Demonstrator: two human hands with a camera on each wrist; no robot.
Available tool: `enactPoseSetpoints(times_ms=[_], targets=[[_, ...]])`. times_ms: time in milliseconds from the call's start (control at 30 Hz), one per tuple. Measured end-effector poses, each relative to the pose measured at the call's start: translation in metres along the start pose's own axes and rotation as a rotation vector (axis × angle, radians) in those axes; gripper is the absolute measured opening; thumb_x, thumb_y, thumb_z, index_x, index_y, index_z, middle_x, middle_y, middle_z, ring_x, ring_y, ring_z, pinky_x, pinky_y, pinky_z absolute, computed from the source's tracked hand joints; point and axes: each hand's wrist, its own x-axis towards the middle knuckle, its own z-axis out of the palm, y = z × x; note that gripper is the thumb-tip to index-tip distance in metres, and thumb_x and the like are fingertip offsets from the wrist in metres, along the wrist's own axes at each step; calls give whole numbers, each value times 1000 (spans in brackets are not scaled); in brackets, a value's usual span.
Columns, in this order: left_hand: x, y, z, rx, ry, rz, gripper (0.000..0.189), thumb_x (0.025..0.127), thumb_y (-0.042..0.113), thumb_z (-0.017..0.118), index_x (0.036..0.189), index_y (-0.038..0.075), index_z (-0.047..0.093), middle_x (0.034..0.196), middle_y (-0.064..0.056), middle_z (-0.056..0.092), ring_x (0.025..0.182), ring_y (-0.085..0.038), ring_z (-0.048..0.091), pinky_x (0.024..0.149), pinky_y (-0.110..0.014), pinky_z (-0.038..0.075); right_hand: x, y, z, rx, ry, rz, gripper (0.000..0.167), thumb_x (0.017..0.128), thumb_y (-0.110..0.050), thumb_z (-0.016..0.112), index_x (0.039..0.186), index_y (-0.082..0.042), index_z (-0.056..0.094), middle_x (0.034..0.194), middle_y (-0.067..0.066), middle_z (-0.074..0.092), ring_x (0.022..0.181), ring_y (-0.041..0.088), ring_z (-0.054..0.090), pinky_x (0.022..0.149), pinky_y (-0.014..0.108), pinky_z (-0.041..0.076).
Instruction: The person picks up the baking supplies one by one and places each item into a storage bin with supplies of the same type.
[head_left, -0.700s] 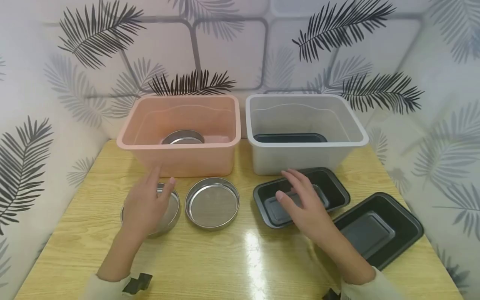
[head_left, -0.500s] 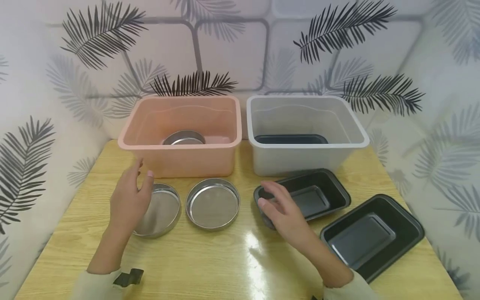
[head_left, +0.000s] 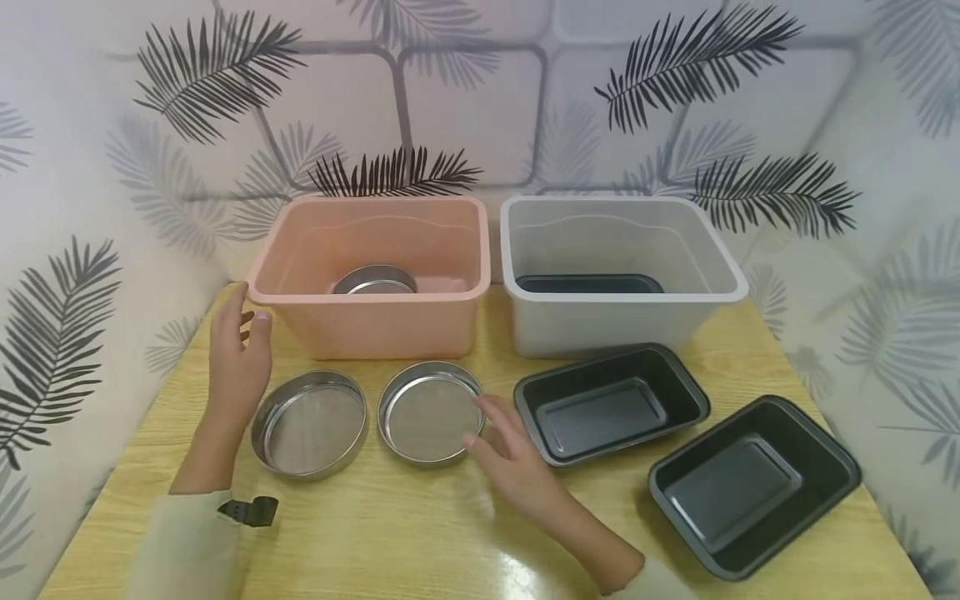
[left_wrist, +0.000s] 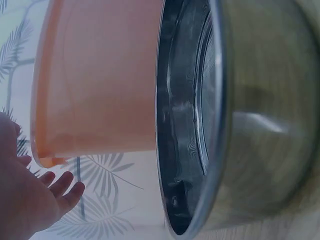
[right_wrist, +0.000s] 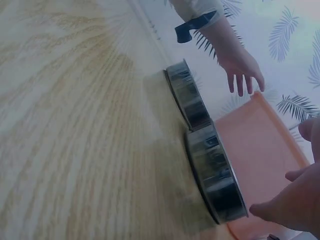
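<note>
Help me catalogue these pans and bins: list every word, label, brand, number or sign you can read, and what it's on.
None readable: no lettering shows on the pink bin, white bin, round metal pans or dark rectangular pans. The wallpaper shows only leaves and lines.

Both grips (head_left: 237, 365) (head_left: 519, 468) — relaxed (thumbs (head_left: 259, 333) apart)

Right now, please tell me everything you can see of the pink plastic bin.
The pink, rectangular plastic bin stands upright on the yellow wood-grain table, left of the whitish plastic bin. Its top is open, rim thick, walls narrowing downward. The left hand is at its left front corner; contact is unclear. Inside shows a round silver metal pan.
</note>
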Motion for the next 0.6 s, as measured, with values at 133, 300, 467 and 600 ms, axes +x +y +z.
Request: enactPoseSetpoints(times_ms=[133, 300, 467, 600], targets=[[14, -5, -1, -16, -31, -13, 58, 108, 37, 36, 162, 21, 22, 164, -12, 23, 140, -38, 38, 113, -59, 35, 3, 3, 3, -39, 32, 46, 64, 101, -40, 60, 157, -22, 36, 168, 13, 12, 153, 40, 14, 120, 65, 22], [32, -11, -1, -34, -86, 1, 60, 108, 41, 36, 163, 23, 19, 165, -16, 23, 140, -43, 37, 118, -63, 29, 11, 8, 8, -33, 61, 110, 64, 101, -38, 58, 158, -19, 35, 169, 16, 6, 154, 42, 10, 122, 62, 20], [45, -16, -2, -58, -121, 8, 61, 109, 42, 34, 163, 21, 16, 168, -14, 18, 150, -39, 23, 122, -62, 19, 21, 16, 14, -3, 67, 128, 60, 102, -31, 56, 156, -13, 38, 167, 22, 11, 152, 47, 13, 121, 65, 18], [50, -12, -3, -100, -158, -17, 63, 109, 42, 33, 164, 18, 13, 169, -12, 15, 152, -37, 19, 124, -60, 17, 28, 21, 20, -12, 81, 117, 58, 102, -29, 57, 154, -9, 41, 165, 25, 15, 150, 50, 14, 120, 69, 17]])
